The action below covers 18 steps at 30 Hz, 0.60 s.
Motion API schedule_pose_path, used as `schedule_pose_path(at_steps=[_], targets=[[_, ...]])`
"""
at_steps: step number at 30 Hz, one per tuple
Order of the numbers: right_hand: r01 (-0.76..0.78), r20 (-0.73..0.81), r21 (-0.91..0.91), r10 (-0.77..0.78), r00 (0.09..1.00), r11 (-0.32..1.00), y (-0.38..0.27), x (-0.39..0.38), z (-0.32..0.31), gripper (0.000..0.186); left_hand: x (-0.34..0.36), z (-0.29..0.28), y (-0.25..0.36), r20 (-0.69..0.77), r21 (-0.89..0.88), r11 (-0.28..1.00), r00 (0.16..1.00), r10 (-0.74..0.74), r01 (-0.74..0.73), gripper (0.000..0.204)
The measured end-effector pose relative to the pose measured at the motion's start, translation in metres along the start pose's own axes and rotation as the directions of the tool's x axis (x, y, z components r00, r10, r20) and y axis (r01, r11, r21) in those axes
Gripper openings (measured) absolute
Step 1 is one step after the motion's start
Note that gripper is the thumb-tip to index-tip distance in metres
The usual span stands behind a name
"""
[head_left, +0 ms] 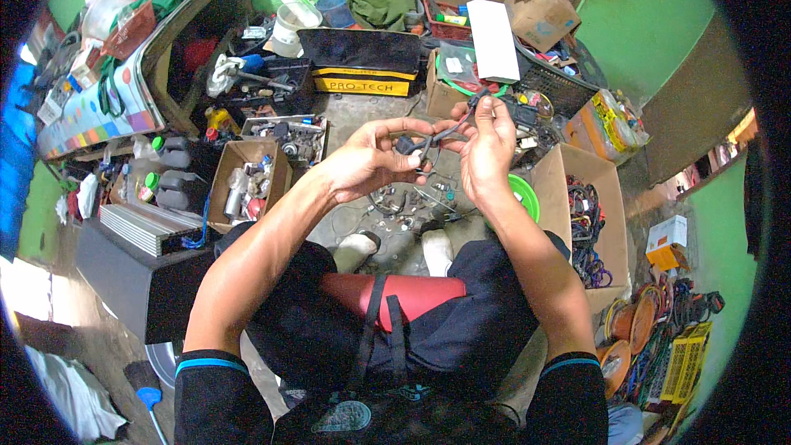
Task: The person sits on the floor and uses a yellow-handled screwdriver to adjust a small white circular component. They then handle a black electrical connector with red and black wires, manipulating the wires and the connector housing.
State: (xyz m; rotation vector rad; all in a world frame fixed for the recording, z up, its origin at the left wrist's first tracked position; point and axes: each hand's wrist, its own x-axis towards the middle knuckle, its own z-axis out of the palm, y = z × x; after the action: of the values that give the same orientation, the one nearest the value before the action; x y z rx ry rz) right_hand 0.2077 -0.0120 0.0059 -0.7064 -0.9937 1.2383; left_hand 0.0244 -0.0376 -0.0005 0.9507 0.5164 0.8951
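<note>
A thin dark cable [430, 147] is stretched between my two hands, up in front of my knees. My left hand [375, 158] pinches it near a black lump that looks like a plug or connector [405, 145]. Thumb and fingertips of my right hand [488, 144] close on the cable's other part, where a small dark end [476, 99] sticks up. A loop of the cable hangs by my left fingertips. On the floor below lie small loose metal parts and thin wires [395, 202], partly hidden by my hands.
Cardboard boxes stand on both sides: one with bottles and cans [276, 169], one with bundled wires [606, 189]. A bright green basin [524, 198] sits beside the right one. Ahead is a black and yellow toolbox [362, 82]. A black speaker-like box [140, 280] stands left, coiled cables [659, 338] right.
</note>
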Motion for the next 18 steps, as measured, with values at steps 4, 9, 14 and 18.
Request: schedule_pose_path(at_steps=[4, 9, 14, 18], targets=[[0.079, -0.016, 0.038, -0.079, 0.997, 0.996, -0.008, 0.000, 0.008, 0.026, 0.003, 0.006, 0.000, -0.102, -0.018, 1.000, 0.995, -0.011, 0.009, 0.031], [0.151, -0.050, -0.047, -0.154, 0.987, 0.987, -0.007, 0.003, 0.007, 0.027, 0.009, 0.005, -0.004, -0.197, 0.109, 0.993, 0.980, -0.026, 0.048, 0.024], [0.256, -0.072, -0.141, -0.268, 0.961, 0.956, -0.012, 0.002, 0.006, 0.028, 0.008, 0.022, -0.001, -0.245, 0.240, 0.971, 0.969, 0.045, 0.015, 0.020], [0.284, -0.003, -0.191, -0.290, 0.957, 0.940, -0.014, 0.001, 0.010, 0.028, 0.007, 0.025, -0.011, -0.205, 0.558, 0.820, 0.936, 0.284, -0.126, 0.017]])
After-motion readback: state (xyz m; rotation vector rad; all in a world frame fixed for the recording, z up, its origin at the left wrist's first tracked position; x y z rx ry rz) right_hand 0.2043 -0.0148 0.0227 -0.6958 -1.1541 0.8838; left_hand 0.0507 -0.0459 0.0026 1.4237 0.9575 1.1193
